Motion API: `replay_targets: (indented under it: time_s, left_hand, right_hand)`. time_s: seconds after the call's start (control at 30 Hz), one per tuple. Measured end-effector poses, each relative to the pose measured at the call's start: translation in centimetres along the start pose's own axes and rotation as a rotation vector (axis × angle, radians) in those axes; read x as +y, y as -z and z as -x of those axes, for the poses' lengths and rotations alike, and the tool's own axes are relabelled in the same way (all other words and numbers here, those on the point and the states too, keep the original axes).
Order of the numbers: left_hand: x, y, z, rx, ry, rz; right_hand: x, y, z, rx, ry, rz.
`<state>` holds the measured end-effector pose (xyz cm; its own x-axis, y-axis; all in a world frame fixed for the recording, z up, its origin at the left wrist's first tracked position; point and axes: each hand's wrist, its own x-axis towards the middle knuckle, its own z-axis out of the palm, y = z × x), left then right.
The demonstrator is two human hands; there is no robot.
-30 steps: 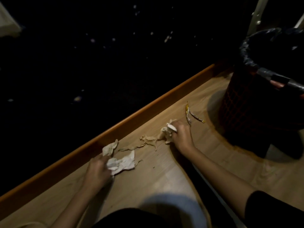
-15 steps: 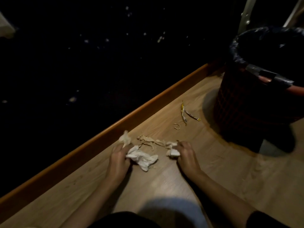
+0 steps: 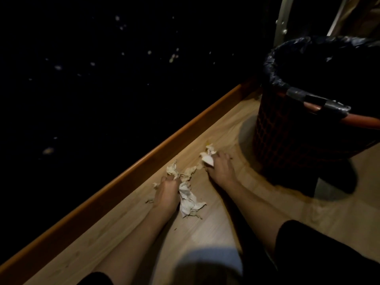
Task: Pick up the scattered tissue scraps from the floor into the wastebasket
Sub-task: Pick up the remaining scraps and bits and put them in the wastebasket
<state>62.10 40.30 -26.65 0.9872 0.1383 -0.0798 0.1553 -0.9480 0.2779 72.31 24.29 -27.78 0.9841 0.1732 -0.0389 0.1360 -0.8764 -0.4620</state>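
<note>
Crumpled white tissue scraps lie on the wooden floor beside an orange baseboard. My left hand point(image 3: 166, 192) rests on the floor, closed on a large crumpled tissue point(image 3: 188, 199) that trails to its right. More scraps point(image 3: 173, 170) sit just beyond its fingers. My right hand point(image 3: 220, 163) is further right, closed on a small tissue wad point(image 3: 207, 156). The wastebasket point(image 3: 287, 128), a dark lattice bin with a black bag liner, stands upright to the right of my right hand.
The orange baseboard point(image 3: 144, 161) runs diagonally along the floor's left edge; beyond it everything is dark with faint specks. Metal frame legs point(image 3: 280, 23) rise behind the wastebasket. Small scraps point(image 3: 151, 199) lie left of my left hand. My knees fill the bottom.
Both hands have slid to the right along the baseboard toward the wastebasket, dragging the tissues with them. The yellow strips on the floor are now hidden by my right hand.
</note>
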Motion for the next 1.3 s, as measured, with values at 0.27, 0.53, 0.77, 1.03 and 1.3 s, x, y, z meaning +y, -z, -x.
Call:
replay_targets:
  time_s: [0.27, 0.53, 0.77, 1.03, 1.3]
  left_hand:
    - [0.5, 0.5, 0.3, 0.109, 0.013, 0.138]
    - [-1.2, 2.9, 1.4, 0.162, 0.129, 0.221]
    - [4.4, 10.7, -1.2, 0.262, -0.291, 0.148]
    - [16.2, 23.7, -5.5, 0.469, -0.66, 0.028]
    - [31.1, 30.2, -8.0, 0.437, -0.745, -0.145]
  right_hand:
    - [0.1, -1.3, 5.0, 0.095, 0.138, -0.163]
    - [-0.1, 4.1, 5.1, 0.218, 0.034, -0.329]
    - [-2.1, 13.9, 6.2, 0.292, 0.37, -0.21]
    - [-3.4, 28.1, 5.0, 0.506, 0.489, -0.068]
    - [2.1, 40.3, 3.5, 0.636, 0.288, 0.011]
